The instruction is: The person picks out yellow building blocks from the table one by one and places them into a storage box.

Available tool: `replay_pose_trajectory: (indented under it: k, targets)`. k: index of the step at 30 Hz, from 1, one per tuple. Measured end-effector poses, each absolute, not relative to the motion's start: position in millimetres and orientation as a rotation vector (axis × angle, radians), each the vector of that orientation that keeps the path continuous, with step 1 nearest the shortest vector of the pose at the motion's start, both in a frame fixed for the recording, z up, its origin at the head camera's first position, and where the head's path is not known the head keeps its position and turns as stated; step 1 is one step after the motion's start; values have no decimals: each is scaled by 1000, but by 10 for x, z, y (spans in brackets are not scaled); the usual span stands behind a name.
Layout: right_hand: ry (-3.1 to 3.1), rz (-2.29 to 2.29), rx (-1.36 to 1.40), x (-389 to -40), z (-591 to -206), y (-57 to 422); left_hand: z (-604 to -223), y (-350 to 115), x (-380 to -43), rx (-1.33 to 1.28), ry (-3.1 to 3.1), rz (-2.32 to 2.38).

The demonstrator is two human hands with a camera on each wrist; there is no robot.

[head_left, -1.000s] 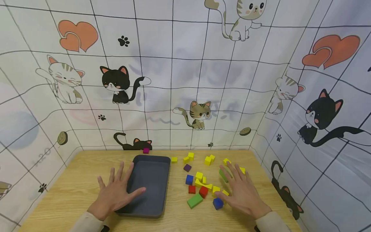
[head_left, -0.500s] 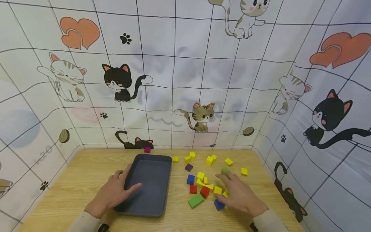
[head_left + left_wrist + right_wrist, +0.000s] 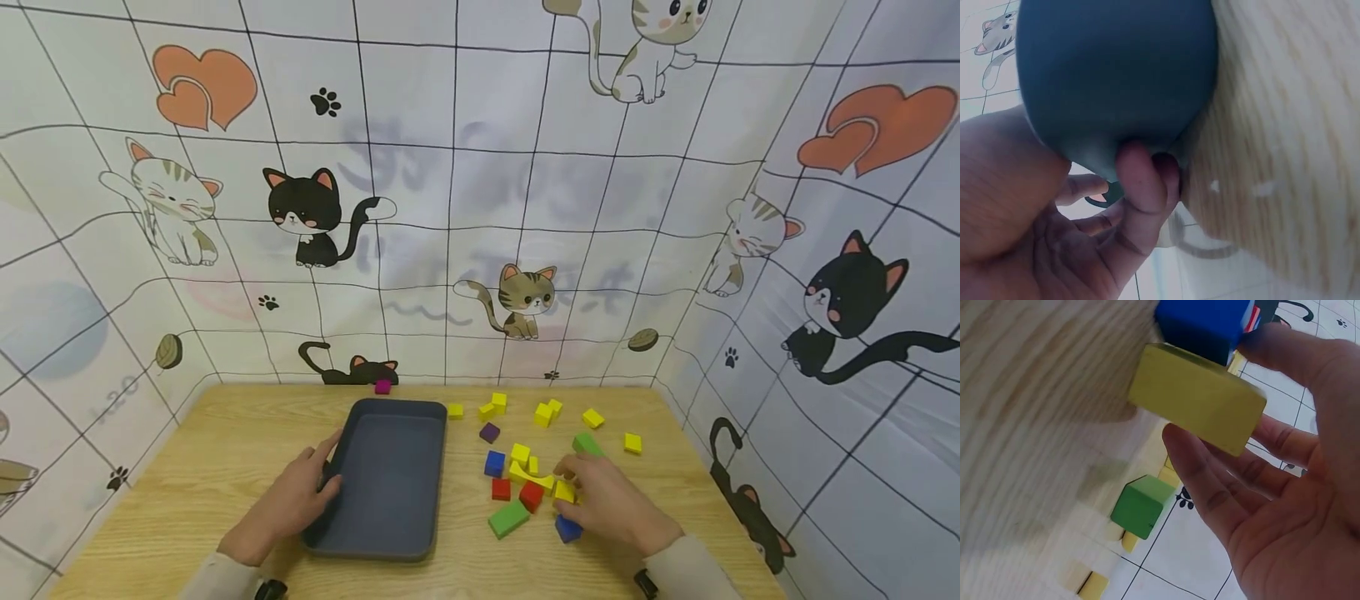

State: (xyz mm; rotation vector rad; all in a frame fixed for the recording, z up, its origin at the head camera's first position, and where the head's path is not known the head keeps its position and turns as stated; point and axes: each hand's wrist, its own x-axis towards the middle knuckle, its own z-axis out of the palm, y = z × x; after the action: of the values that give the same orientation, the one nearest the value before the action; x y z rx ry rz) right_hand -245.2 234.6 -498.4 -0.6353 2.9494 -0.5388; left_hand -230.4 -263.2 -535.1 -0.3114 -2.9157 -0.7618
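My left hand (image 3: 288,498) grips the left edge of the dark grey tray (image 3: 390,479), its thumb over the rim. In the left wrist view, fingers (image 3: 1141,178) curl against the outer wall of the tray. On the right, my right hand (image 3: 611,500) hovers low among the blocks, thumb and fingers spread on either side of a yellow block (image 3: 564,492). A gap shows between its fingertips. In the right wrist view, that hand's fingertips reach the edge of a yellow block (image 3: 1197,397); a blue block (image 3: 1204,325) lies against it, overlapping the thumb tip.
Several small blocks lie right of the tray: red (image 3: 531,497), blue (image 3: 494,463), green (image 3: 508,520), purple (image 3: 489,432) and yellow (image 3: 543,415). A magenta block (image 3: 382,387) sits behind the tray. Cat-print cloth (image 3: 480,208) surrounds the wooden table (image 3: 217,450) at the back and sides.
Both hands started spread flat over the tray and blocks. The left has lowered onto the tray's left edge; the right has drawn its fingers inward around a yellow block.
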Motion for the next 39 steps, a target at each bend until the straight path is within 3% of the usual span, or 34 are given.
replay_pose_trajectory:
  k: [18, 27, 39]
  targets:
    - [2891, -596, -670, -2541, -5002, 2340, -5393, -2591, -2290, -302, -2956, -786]
    - [2947, -618, -638, -2524, -4832, 2303, -5405, -2573, -2285, -280, -2952, -770]
    - [2963, -615, -879, -2539, -4634, 1802, -5395, -2586, -2291, -316, -2881, -759]
